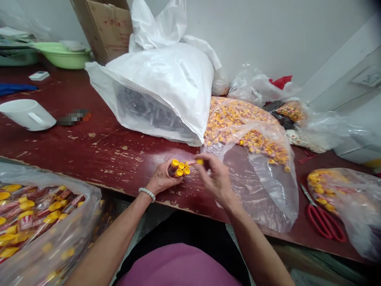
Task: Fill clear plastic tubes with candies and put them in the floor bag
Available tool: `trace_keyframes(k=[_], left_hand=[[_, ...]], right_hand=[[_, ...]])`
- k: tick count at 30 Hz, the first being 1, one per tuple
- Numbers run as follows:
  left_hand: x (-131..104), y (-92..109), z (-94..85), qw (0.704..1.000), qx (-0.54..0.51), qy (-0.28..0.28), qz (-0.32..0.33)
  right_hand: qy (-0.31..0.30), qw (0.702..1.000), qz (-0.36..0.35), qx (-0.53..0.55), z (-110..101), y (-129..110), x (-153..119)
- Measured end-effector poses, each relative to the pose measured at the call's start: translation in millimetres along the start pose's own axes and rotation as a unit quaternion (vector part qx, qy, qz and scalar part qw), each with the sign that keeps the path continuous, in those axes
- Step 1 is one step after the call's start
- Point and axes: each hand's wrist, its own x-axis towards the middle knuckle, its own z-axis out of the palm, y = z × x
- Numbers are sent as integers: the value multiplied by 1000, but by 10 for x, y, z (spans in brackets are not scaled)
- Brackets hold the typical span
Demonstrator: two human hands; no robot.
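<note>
A pale wall [253, 39] backs a scuffed red table [119, 155]; a carton [114, 37] bears red print, seemingly too blurred to read. Over the table's near edge, the left hand [163, 178] clasps yellow-capped tubes [179, 172]; the right hand [218, 178] pinches a yellow cap [200, 161] beside them.

The tubes [179, 172] seem partly hidden by the left hand [163, 178].

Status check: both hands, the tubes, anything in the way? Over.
Left hand grips yellow-capped tubes. Right hand pinches a yellow cap beside them. White sack lies beyond, apart from both hands.
</note>
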Motion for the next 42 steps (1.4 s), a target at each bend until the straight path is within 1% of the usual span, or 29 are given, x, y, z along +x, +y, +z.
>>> trace_keyframes(k=[2, 3, 5, 7, 9, 11, 13, 15, 19, 22, 24, 27, 28, 29, 30, 32, 34, 36, 37, 39, 42], left_hand=[[3, -15, 0, 1000, 16, 9, 11], [5, -23, 1, 1000, 22, 13, 15], [7, -37, 5, 999, 24, 16, 21], [9, -46, 10, 1000, 15, 15, 23], [10, -52, 16, 1000, 7, 11, 21], [11, -61, 20, 1000, 1, 6, 15], [10, -74, 22, 1000, -9, 6, 12], [6, -86, 19, 999, -26, 2, 23], [-7, -84, -1, 998, -55, -5, 38], [-10, -63, -14, 998, -62, 2, 27], [-5, -43, -21, 997, -77, 8, 19], [-4, 15, -35, 992, -123, 19, 0], [-11, 45, -38, 989, -142, 29, -12], [-24, 78, -39, 986, -163, 38, -26], [-44, 112, -36, 980, -191, 40, -42], [-99, 170, -10, 959, -274, 20, -75], [-166, 198, 39, 920, -381, -12, -97], [-224, 200, 92, 878, -466, -16, -107], [-245, 197, 113, 864, -492, -12, -110], [-271, 198, 133, 851, -513, -8, -116], [-288, 232, 129, 846, -516, -5, -135]], right_hand=[[-41, 997, -57, -19, 230, -183, -7], [-56, 995, -74, -29, 310, -218, -3], [-75, 993, -86, -42, 389, -220, 8], [-75, 993, -85, -45, 386, -189, 10], [-61, 993, -83, -54, 351, -166, -8], [-60, 991, -85, -88, 336, -160, -49], [-82, 983, -87, -143, 366, -171, -104], [-109, 973, -86, -182, 432, -191, -155], [-129, 969, -71, -196, 540, -235, -213], [-145, 969, -66, -189, 506, -240, -239], [-129, 974, -65, -173, 435, -208, -251], [-56, 985, -62, -149, 326, -97, -239], [-44, 986, -69, -146, 305, -50, -227], [-50, 985, -82, -144, 295, -5, -212], [-73, 982, -99, -142, 298, 36, -196], [-128, 974, -130, -132, 334, 90, -168], [-161, 971, -137, -115, 390, 98, -151], [-171, 973, -124, -98, 435, 72, -141], [-177, 973, -116, -89, 448, 52, -135], [-189, 974, -104, -75, 457, 9, -120], [-191, 975, -85, -78, 447, -54, -101]])
